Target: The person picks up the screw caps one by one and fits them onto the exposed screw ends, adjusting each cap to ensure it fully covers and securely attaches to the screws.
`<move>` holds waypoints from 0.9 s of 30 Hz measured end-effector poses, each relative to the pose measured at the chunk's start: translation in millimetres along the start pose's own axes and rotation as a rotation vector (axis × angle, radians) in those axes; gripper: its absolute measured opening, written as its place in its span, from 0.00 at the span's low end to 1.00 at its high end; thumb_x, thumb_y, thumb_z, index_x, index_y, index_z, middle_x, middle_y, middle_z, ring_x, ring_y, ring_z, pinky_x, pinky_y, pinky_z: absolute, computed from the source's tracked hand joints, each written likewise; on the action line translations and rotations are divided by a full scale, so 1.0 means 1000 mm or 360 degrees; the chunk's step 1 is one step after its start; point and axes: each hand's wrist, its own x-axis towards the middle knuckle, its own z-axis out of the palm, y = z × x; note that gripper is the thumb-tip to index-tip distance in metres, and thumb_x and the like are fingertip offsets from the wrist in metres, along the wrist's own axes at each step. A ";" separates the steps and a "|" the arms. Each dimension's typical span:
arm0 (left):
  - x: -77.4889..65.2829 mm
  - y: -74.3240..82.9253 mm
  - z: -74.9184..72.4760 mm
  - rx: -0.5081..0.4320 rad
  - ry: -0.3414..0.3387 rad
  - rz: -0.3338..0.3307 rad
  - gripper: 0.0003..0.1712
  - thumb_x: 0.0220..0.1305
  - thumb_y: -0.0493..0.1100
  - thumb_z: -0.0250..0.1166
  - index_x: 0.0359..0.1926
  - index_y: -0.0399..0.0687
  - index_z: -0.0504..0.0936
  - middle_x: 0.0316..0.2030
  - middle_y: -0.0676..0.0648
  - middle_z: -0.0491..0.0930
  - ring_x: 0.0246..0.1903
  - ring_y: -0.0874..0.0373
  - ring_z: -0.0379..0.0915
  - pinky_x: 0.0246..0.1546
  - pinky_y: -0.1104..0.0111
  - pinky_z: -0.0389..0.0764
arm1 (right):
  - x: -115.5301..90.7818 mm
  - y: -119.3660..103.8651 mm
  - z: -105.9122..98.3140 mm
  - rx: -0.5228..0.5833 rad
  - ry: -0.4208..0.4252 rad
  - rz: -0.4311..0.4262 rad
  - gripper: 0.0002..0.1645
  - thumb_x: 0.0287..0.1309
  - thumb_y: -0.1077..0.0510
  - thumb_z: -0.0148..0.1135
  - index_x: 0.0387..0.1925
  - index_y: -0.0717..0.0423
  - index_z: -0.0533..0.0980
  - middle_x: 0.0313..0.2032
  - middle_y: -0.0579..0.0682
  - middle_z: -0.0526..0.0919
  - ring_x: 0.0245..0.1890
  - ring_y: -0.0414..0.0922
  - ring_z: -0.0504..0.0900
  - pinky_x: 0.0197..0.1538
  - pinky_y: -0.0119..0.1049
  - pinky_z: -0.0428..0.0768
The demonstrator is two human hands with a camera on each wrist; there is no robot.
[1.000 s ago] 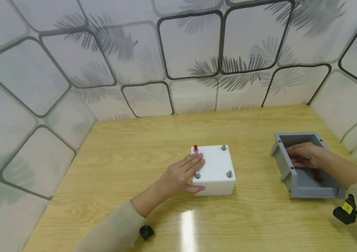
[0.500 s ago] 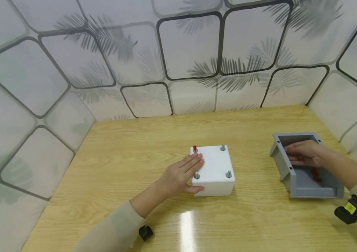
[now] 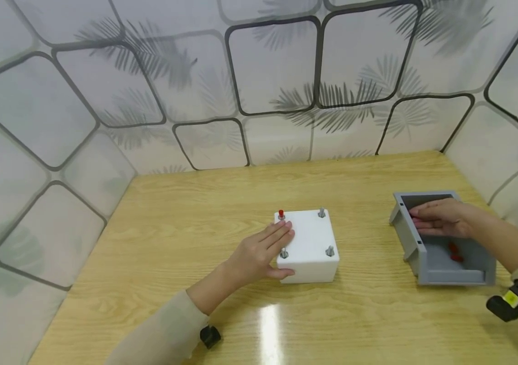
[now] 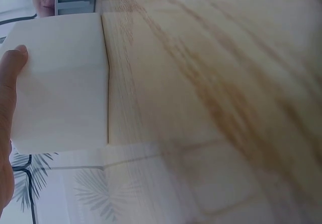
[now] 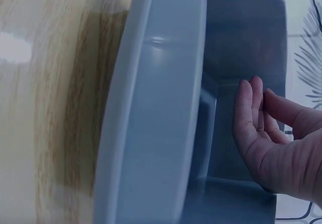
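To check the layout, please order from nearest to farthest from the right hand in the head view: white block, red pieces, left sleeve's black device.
1. Red pieces, in the grey bin
2. White block, left of the bin
3. Black device, by the left sleeve, farther left

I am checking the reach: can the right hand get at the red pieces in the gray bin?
Probably yes: the right hand is inside the open-topped gray bin and nothing covers the red pieces.
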 end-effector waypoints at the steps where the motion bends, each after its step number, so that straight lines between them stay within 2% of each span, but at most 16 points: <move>1: 0.000 0.000 0.000 0.0002 0.0000 0.0001 0.47 0.44 0.67 0.70 0.53 0.33 0.78 0.53 0.37 0.78 0.57 0.48 0.74 0.60 0.63 0.72 | -0.001 -0.001 0.000 0.0002 0.0003 -0.0001 0.22 0.70 0.63 0.45 0.27 0.45 0.81 0.31 0.43 0.84 0.35 0.37 0.83 0.46 0.34 0.83; 15: -0.001 -0.001 0.001 -0.0012 0.0009 -0.0001 0.47 0.43 0.67 0.71 0.53 0.33 0.78 0.54 0.37 0.78 0.57 0.48 0.73 0.60 0.63 0.72 | -0.009 -0.009 0.003 -0.0003 0.0072 0.0006 0.20 0.68 0.62 0.49 0.26 0.46 0.83 0.30 0.43 0.85 0.33 0.38 0.83 0.45 0.34 0.83; 27: -0.001 -0.001 -0.001 0.0007 0.0004 0.0006 0.47 0.43 0.67 0.71 0.53 0.33 0.78 0.53 0.37 0.78 0.56 0.48 0.74 0.59 0.63 0.73 | -0.016 -0.014 -0.001 -0.0090 0.0077 0.0026 0.22 0.70 0.61 0.45 0.27 0.44 0.82 0.30 0.42 0.85 0.33 0.37 0.83 0.45 0.33 0.83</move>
